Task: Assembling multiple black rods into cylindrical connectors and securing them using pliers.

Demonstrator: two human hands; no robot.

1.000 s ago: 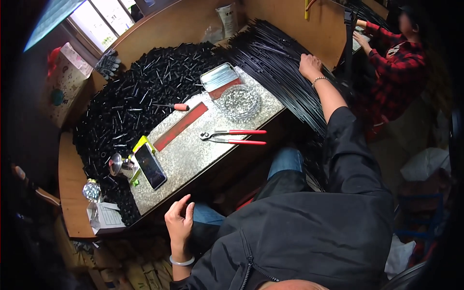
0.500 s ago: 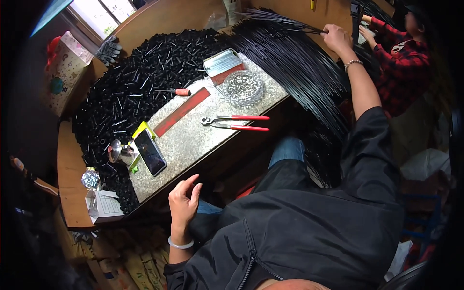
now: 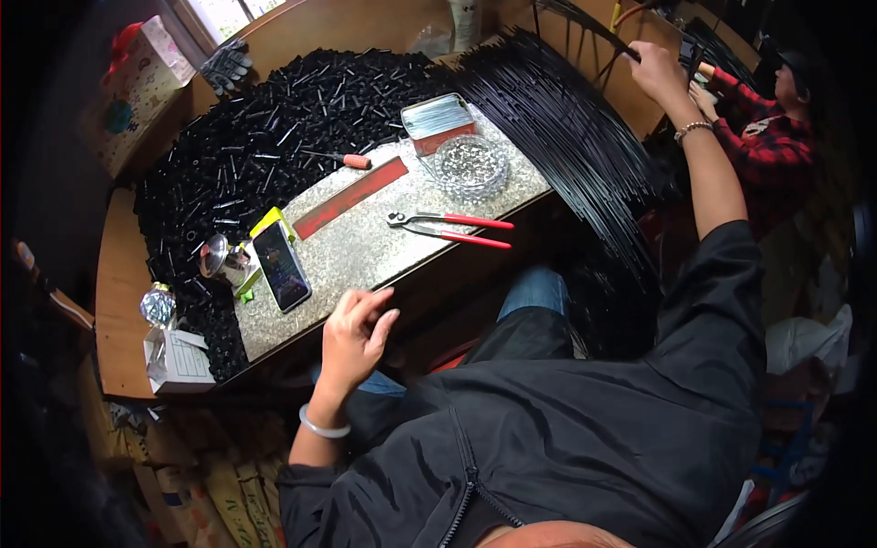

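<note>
My right hand (image 3: 656, 71) is raised at the far right, its fingers closed round the ends of a few thin black rods (image 3: 589, 20). Below and left of it lies a large pile of long black rods (image 3: 566, 128), fanned over the table's right side. My left hand (image 3: 356, 333) hovers by the table's front edge, empty, with fingers loosely bent and the thumb apart. Nearest to it on the speckled tabletop (image 3: 352, 260) are a phone (image 3: 281, 268) and red-handled pincers (image 3: 457, 228).
Short black tubes (image 3: 274, 119) are heaped along the back. A glass bowl (image 3: 470, 167) of small metal pieces stands before a tin (image 3: 438, 119). A red-handled tool (image 3: 356, 162) and red strip (image 3: 352, 198) lie nearby. A person in a checked shirt (image 3: 767, 160) works at far right.
My right hand has moved slightly right, and the rods in it have lifted off the pile and bend upward. My left hand has come up toward the table edge. The view has shifted a little.
</note>
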